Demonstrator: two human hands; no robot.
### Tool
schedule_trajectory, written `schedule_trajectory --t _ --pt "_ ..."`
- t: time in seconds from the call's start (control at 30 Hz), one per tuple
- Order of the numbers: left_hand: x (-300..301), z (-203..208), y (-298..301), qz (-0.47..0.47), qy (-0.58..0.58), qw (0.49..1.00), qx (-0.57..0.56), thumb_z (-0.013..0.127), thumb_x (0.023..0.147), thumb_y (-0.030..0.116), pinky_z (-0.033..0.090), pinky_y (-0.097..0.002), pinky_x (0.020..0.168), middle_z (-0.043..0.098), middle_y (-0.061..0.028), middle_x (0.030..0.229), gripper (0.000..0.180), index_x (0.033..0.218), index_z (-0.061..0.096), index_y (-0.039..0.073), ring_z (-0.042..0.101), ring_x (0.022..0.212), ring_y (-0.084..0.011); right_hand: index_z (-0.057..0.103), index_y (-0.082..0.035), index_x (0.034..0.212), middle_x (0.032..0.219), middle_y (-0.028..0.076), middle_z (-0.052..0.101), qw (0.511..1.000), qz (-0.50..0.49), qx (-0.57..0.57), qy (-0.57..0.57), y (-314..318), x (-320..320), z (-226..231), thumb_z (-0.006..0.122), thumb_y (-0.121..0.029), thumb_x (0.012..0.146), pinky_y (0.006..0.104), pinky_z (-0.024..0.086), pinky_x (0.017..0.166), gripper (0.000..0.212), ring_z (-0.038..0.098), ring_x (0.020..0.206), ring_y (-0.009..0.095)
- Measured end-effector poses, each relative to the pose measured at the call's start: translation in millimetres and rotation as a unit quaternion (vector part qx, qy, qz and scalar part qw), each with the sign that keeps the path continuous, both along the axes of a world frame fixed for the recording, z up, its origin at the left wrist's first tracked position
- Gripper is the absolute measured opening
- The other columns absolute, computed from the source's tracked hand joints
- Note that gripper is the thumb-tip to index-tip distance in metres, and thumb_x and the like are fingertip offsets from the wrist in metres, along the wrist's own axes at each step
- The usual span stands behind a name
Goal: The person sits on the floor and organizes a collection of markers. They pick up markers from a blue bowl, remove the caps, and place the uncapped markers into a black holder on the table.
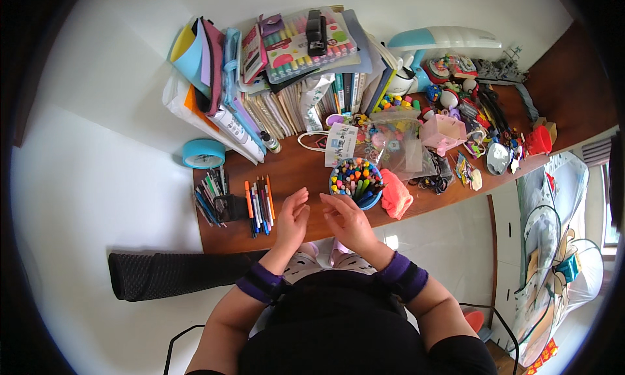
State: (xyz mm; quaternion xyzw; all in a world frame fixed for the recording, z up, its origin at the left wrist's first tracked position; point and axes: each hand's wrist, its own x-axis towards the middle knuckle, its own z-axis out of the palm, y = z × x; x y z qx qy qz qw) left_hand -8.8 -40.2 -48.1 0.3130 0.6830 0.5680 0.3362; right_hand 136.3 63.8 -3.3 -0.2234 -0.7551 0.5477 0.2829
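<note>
My left hand [293,220] hovers above the front edge of the wooden desk, its fingers stretched out and nothing in it. Facing it, my right hand [350,220] is also empty, fingers extended and slightly curved. Just beyond my right fingertips stands a round blue container [375,204] full of coloured markers [356,178]. To the left of my left hand, several pens and pencils [260,206] lie side by side. A black mesh pen holder [230,208] lies beside them, next to a bunch of pens [209,194]. An orange-pink cloth [395,194] touches the blue container's right side.
Books [270,111] stand along the back, with a marker set [306,49] and a black stapler [316,33] on top. A blue tape roll [203,153] sits at the left edge. Clear bags [394,144], a pink box [444,131], a desk lamp [416,44] and small toys crowd the right.
</note>
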Motion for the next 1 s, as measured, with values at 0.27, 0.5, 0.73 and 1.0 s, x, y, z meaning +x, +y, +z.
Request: schedule_trajectory --t 0.27,0.5,0.73,1.0 --pt "-47.6 -57.3 -38.4 0.075 0.051 0.982 -0.168 0.060 0.090 0.007 0.038 -0.0320 0.105 0.048 -0.0176 0.139 0.054 0.140 0.040 -0.003 0.046 0.128 -0.0255 0.052 -0.001 0.128 0.116 0.016 0.055 0.991 0.094 -0.064 -0.073 -18.0 -47.3 -38.9 0.062 0.000 0.082 0.0323 0.053 0.081 0.046 0.065 0.090 0.025" --pt "-68.2 -79.0 -43.2 0.071 0.112 0.968 -0.214 0.062 0.088 0.019 0.037 -0.0357 0.106 0.046 -0.0252 0.138 0.057 0.136 0.043 -0.005 0.048 0.126 -0.0349 0.053 -0.002 0.129 0.120 0.020 0.057 0.986 0.107 -0.020 -0.124 -29.3 -87.4 -102.0 0.065 -0.008 0.081 0.0359 0.052 0.085 0.050 0.063 0.099 0.032" --pt "-82.7 -108.2 -42.4 0.058 0.132 0.973 -0.181 0.063 0.086 0.018 0.035 -0.0395 0.109 0.047 -0.0276 0.136 0.058 0.134 0.044 -0.007 0.045 0.128 -0.0382 0.054 0.002 0.126 0.118 0.021 0.062 0.978 0.089 -0.094 -0.162 -34.4 -115.1 -131.4 0.064 -0.009 0.083 0.0345 0.051 0.088 0.046 0.064 0.104 0.029" --pt "-91.4 -130.2 -38.5 0.060 0.113 0.978 -0.167 0.065 0.084 0.011 0.044 -0.0363 0.099 0.057 -0.0223 0.123 0.049 0.128 0.050 -0.006 0.057 0.112 -0.0318 0.050 0.004 0.129 0.119 0.018 0.063 0.965 0.082 -0.170 -0.179 -36.6 -136.3 -149.9 0.058 0.001 0.083 0.0313 0.051 0.089 0.047 0.064 0.105 0.024"
